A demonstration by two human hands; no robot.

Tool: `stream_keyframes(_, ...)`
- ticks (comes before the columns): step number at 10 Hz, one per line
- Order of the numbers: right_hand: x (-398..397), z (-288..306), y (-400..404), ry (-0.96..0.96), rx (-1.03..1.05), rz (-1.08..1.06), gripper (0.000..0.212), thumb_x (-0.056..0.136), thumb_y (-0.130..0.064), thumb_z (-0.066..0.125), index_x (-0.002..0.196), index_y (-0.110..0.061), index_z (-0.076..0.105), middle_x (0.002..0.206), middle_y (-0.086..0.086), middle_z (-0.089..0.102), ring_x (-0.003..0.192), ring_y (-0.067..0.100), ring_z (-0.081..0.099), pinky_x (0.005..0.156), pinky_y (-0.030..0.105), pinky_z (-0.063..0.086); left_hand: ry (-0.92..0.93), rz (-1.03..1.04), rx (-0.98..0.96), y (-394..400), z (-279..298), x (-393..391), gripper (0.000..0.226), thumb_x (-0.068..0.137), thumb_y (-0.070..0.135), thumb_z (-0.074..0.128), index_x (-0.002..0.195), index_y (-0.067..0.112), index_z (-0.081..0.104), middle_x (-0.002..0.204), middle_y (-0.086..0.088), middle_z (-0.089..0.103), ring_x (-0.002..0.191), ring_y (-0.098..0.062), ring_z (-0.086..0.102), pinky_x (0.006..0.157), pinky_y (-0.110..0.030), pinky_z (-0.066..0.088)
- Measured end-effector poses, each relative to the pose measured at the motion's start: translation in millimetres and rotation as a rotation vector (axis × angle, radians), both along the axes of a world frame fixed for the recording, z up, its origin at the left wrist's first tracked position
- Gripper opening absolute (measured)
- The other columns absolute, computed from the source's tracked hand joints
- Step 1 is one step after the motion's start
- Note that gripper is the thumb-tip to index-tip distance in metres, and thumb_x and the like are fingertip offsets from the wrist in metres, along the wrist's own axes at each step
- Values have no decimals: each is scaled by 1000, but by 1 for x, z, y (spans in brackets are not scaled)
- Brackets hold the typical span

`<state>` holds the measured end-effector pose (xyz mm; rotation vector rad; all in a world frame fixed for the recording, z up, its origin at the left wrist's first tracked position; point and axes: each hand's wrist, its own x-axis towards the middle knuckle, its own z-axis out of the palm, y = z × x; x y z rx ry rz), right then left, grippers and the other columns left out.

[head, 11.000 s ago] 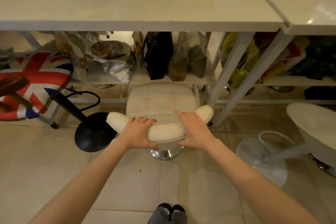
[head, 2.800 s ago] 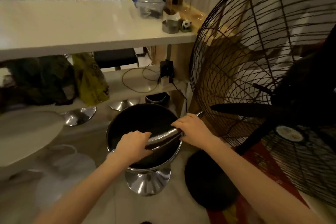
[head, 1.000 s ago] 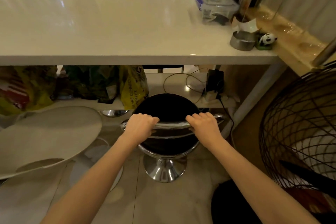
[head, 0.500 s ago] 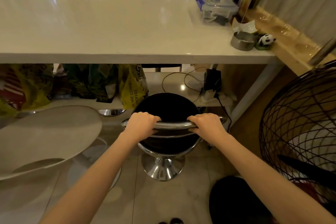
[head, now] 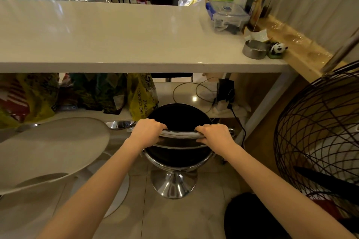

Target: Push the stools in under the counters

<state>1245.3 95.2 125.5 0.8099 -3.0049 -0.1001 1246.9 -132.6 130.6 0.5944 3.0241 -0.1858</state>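
Note:
A black stool [head: 178, 116] with a chrome back rail and chrome base stands in front of the white counter [head: 120, 37], its seat's far edge near the lower shelf. My left hand [head: 146, 131] grips the left end of the chrome rail. My right hand [head: 214, 134] grips the right end. A white round stool [head: 48, 147] stands to the left, out on the floor.
A large black wire floor fan [head: 318, 134] stands close on the right, its dark base [head: 252, 217] near my right arm. Bags [head: 141, 97] and cables fill the lower shelf. A metal dish [head: 253, 49], panda figure and clear box sit on the counter's right end.
Both hands stay on the chrome rail and the black stool has edged forward toward the shelf under the counter. Earlier I had pushed a cream stool in and turned this one away from the fan.

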Motion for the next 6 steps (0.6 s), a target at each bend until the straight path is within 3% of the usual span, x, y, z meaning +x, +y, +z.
stream_keyframes(3, 1, -5, 7, 29, -43, -4, 33, 90, -37, 55, 119, -21, 53, 104, 1, 65, 93, 21, 62, 78, 35, 49, -1, 18, -16, 9, -3, 4, 35, 88, 36, 57, 122, 28, 56, 101, -1, 70, 92, -23, 65, 73, -36, 55)
stream_keyframes(4, 0, -3, 8, -47, -50, -3, 37, 89, -35, 56, 122, -20, 52, 108, 2, 65, 97, 22, 60, 82, 36, 48, -62, 36, -29, 10, 0, 2, 38, 86, 38, 58, 122, 27, 55, 103, -2, 70, 94, -23, 64, 74, -37, 54)
stream_keyframes(5, -2, 13, 16, -277, -281, -62, 55, 83, -31, 66, 133, -21, 45, 121, 4, 60, 109, 22, 56, 90, 37, 47, -189, 34, -34, 11, 6, -2, 64, 76, 50, 66, 131, 24, 48, 121, -3, 62, 110, -23, 57, 88, -38, 50)
stream_keyframes(6, -7, 54, 29, -298, -754, -116, 60, 79, -23, 72, 132, -22, 45, 124, 2, 57, 117, 19, 52, 96, 32, 43, -403, 173, 254, 8, 24, -5, 94, 69, 56, 71, 145, 23, 25, 143, -7, 42, 129, -26, 40, 104, -40, 38)
